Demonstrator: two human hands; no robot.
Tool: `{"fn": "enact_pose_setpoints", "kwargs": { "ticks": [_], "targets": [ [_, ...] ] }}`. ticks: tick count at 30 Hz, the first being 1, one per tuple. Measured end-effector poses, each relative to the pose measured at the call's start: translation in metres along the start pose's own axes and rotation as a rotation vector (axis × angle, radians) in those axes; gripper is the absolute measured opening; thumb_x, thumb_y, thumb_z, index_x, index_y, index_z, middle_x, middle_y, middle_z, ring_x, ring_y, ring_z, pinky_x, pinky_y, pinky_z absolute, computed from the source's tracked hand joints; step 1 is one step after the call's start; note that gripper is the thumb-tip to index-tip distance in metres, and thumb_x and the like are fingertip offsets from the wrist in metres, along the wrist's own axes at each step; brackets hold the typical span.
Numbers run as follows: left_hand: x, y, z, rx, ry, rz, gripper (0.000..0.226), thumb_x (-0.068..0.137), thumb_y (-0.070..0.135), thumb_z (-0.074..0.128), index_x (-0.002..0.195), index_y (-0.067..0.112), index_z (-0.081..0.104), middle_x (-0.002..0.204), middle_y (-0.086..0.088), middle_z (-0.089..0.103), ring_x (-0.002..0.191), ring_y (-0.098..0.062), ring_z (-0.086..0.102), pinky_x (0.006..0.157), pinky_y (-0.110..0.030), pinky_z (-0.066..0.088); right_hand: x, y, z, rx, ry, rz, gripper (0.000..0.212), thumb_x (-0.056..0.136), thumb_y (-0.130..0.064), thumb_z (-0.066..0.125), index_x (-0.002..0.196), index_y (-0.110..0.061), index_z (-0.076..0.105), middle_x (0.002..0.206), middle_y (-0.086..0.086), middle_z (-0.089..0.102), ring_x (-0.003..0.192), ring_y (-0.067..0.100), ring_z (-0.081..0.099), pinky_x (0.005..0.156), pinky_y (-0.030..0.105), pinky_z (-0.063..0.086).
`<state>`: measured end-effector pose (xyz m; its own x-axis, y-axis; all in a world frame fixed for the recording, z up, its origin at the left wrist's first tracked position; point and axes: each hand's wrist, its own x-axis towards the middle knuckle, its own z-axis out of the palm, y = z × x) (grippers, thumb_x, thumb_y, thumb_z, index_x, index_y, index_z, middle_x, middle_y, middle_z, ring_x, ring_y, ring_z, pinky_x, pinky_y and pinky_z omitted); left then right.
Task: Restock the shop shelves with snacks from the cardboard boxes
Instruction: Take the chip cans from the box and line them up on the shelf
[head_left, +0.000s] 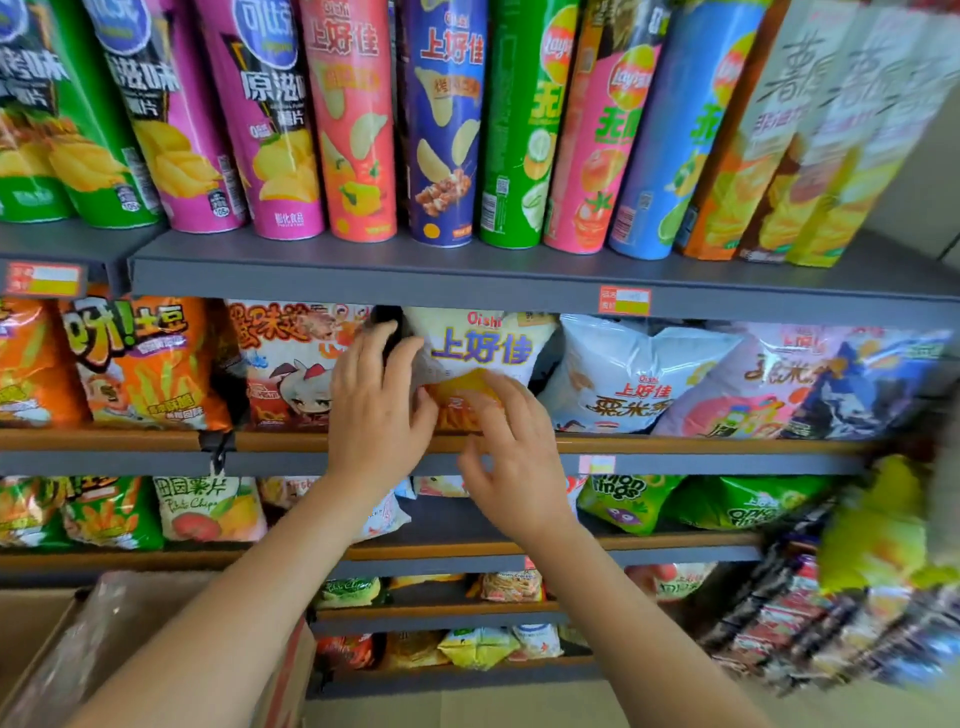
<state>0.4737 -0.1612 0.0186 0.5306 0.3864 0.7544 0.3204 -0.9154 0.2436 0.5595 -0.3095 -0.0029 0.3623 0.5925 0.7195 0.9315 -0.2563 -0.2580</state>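
Closest to us, bottom left, there's the open cardboard box (156, 654) with clear plastic wrap showing inside, so more stock is probably waiting in there.

Moving up, both our hands are at the second shelf (675, 446). Left hand (376, 415) has its fingers laid against the left edge of the white Oishi bag (483, 353), thumb side toward the anime-print bag (291, 364) next door; we can't tell if it's actually pinching the bag or just pressing it. Right hand (511, 457) is loose, fingers spread and lightly curled, hovering at the bag's lower front with nothing in it.

The bag looks seated in its slot but leaning a bit. Our worry: puffy bags are slippery, and if we let go now it could flop forward over the shelf lip. Shoving it harder could crush the snacks or knock the pale blue bag (623, 374) on its right out of line.

Further up, the chip cans (353, 119) stand on the top shelf, well clear of our hands, so probably safe.
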Motion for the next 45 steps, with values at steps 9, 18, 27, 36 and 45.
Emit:
{"fn": "enact_pose_setpoints", "kwargs": {
  "ticks": [9, 18, 27, 36, 45],
  "targets": [
    [-0.020, 0.096, 0.034, -0.192, -0.018, 0.121, 0.042, 0.077, 0.011, 0.063, 0.118, 0.007, 0.065, 0.133, -0.017, 0.055, 0.127, -0.035, 0.048, 0.102, -0.048, 0.040, -0.045, 0.086, -0.077, 0.141, 0.273, 0.652, 0.043, 0.092, -0.008, 0.062, 0.131, 0.000, 0.045, 0.119, 0.008, 0.047, 0.116, 0.029, 0.046, 0.094, 0.045, 0.045],
    [0.006, 0.135, 0.067, 0.017, 0.041, 0.001, 0.048, 0.087, 0.025, 0.055, 0.131, 0.005, 0.056, 0.143, -0.018, 0.049, 0.137, -0.037, 0.040, 0.118, -0.046, 0.026, -0.007, 0.153, -0.089, 0.668, 0.094, 0.664, 0.047, 0.090, -0.034, 0.070, 0.128, -0.019, 0.046, 0.121, -0.006, 0.063, 0.112, 0.003, 0.061, 0.096, 0.023, 0.050],
    [0.008, 0.180, 0.106, -0.805, -0.224, -0.761, 0.048, 0.091, 0.036, 0.069, 0.133, 0.032, 0.047, 0.128, 0.018, 0.057, 0.122, -0.005, 0.052, 0.099, -0.026, 0.042, 0.016, 0.210, -0.069, 0.849, -0.267, 0.496, 0.071, 0.069, -0.018, 0.092, 0.123, -0.023, 0.046, 0.118, -0.001, 0.065, 0.109, 0.004, 0.064, 0.094, 0.028, 0.053],
    [0.028, 0.161, 0.109, -0.740, -0.398, -0.776, 0.048, 0.092, 0.050, 0.062, 0.136, 0.041, 0.046, 0.119, 0.027, 0.060, 0.113, 0.002, 0.057, 0.092, -0.025, 0.047, 0.021, 0.213, -0.061, 0.954, -0.177, 0.586, 0.076, 0.070, -0.036, 0.089, 0.131, -0.015, 0.048, 0.117, -0.001, 0.070, 0.107, 0.011, 0.069, 0.089, 0.037, 0.059],
    [0.031, 0.177, 0.120, -0.854, -0.347, -0.821, 0.051, 0.094, 0.051, 0.055, 0.140, 0.037, 0.038, 0.121, 0.013, 0.059, 0.104, -0.002, 0.062, 0.078, -0.018, 0.053, 0.019, 0.205, -0.060, 0.892, -0.086, 0.713, 0.061, 0.078, -0.040, 0.082, 0.122, -0.021, 0.045, 0.111, -0.007, 0.070, 0.099, 0.005, 0.070, 0.086, 0.034, 0.060]
  ]
}}
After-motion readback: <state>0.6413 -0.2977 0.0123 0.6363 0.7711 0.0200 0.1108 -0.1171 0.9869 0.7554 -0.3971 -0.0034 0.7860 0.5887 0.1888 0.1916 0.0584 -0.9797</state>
